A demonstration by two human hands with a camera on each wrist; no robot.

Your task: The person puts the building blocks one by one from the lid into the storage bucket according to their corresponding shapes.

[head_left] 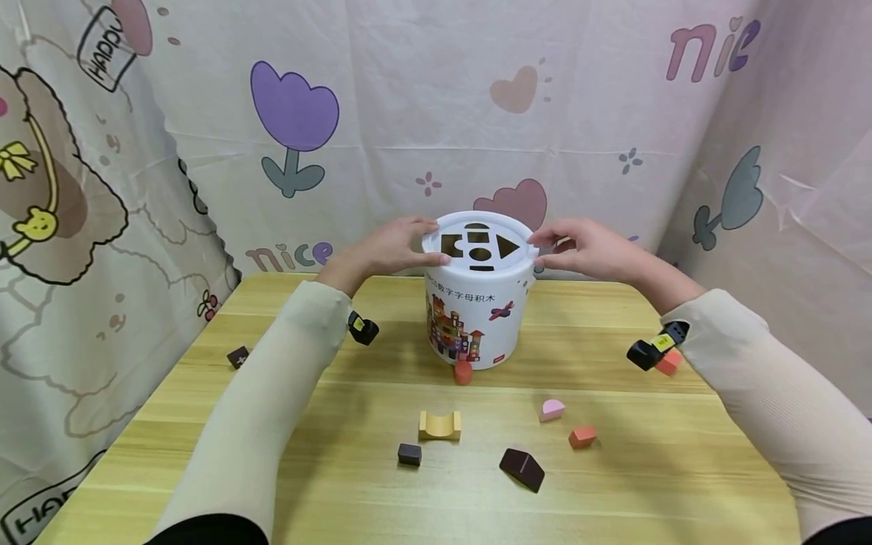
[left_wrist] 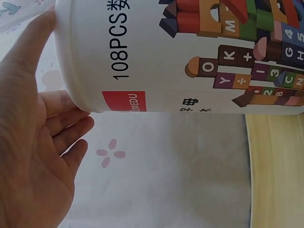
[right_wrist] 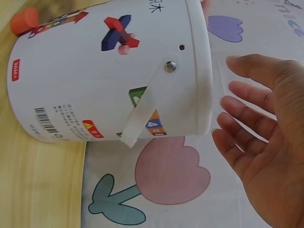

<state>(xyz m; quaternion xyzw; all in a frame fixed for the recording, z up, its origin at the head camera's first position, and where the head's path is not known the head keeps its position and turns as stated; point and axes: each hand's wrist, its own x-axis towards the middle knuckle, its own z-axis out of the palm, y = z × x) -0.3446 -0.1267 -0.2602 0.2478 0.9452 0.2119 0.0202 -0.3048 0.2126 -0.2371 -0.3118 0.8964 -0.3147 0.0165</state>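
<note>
A white toy bucket (head_left: pixel 477 325) printed with building blocks stands upright at the middle of a wooden table (head_left: pixel 647 484). Its white lid (head_left: pixel 524 261) has shape-sorting holes. My left hand (head_left: pixel 391 248) rests on the lid's left rim, fingers over the top edge and thumb on the side. In the left wrist view my left hand (left_wrist: pixel 33 142) lies fairly straight against the bucket (left_wrist: pixel 166 57). My right hand (head_left: pixel 586 250) is at the lid's right rim. In the right wrist view my right hand (right_wrist: pixel 266 142) is spread, a small gap from the bucket (right_wrist: pixel 95 80).
Loose blocks lie in front of the bucket: a red cylinder (head_left: pixel 463 372), a yellow arch (head_left: pixel 439 425), a dark cube (head_left: pixel 409 454), a brown prism (head_left: pixel 522 468), a pink half-round (head_left: pixel 552 409) and an orange block (head_left: pixel 582 437). Printed cloth hangs behind and at both sides.
</note>
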